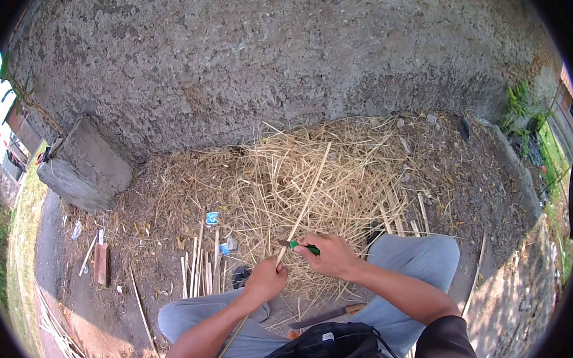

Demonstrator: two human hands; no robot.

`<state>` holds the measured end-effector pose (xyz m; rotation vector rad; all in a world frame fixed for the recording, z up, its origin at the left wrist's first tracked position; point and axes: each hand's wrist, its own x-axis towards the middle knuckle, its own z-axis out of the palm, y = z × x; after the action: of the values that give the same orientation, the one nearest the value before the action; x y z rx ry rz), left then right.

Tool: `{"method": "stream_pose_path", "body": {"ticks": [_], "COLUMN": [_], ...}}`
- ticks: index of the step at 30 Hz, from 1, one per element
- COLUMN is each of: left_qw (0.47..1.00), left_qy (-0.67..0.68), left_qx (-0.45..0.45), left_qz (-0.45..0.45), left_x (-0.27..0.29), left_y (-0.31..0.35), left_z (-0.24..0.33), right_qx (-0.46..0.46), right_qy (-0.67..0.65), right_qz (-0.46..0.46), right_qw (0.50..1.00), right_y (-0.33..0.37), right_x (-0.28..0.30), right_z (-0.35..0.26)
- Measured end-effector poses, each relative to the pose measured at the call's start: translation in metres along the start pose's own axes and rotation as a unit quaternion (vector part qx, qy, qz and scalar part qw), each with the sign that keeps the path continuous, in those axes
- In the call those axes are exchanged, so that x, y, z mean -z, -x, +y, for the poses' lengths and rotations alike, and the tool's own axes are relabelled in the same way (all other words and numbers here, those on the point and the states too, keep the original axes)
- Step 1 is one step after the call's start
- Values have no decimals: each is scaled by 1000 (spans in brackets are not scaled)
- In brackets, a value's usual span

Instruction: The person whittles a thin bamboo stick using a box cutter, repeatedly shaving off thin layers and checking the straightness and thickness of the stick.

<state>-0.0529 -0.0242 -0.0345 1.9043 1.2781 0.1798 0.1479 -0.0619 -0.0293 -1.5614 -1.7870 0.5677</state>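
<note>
My left hand is closed around a long, pale bamboo strip. The strip slants up and away over a heap of shavings, and its near end runs back under my left forearm. In my right hand is a small knife with a green handle, gripped with the fingers wrapped round it. Its short blade lies against the strip just beyond my left hand. I cannot tell how deep the edge sits. Below, between my legs, lies a larger blade with a wooden handle, partly hidden by a black bag.
A heap of curled shavings spreads before a rough wall. Several cut strips lie left of my legs, near a blue packet. A concrete block stands at left; a reddish brown piece lies nearer. A low kerb edges the right.
</note>
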Motion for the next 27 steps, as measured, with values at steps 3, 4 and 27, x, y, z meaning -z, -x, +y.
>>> {"method": "stream_pose_path", "body": {"ticks": [3,4,27], "left_qw": [997,996,998], "left_qy": [-54,-69,-45], "left_qx": [-17,-21,-33], "left_qz": [49,58,-16], "left_x": [1,2,0], "left_y": [6,7,57], "left_z": [14,18,11], "right_qx": [55,96,-76], "right_qy": [32,55,103], "right_qz": [69,122,241], "right_qw": [996,986,962], "right_y": [-4,-7,-50], "right_x": [5,7,79], "right_z": [6,10,89]}}
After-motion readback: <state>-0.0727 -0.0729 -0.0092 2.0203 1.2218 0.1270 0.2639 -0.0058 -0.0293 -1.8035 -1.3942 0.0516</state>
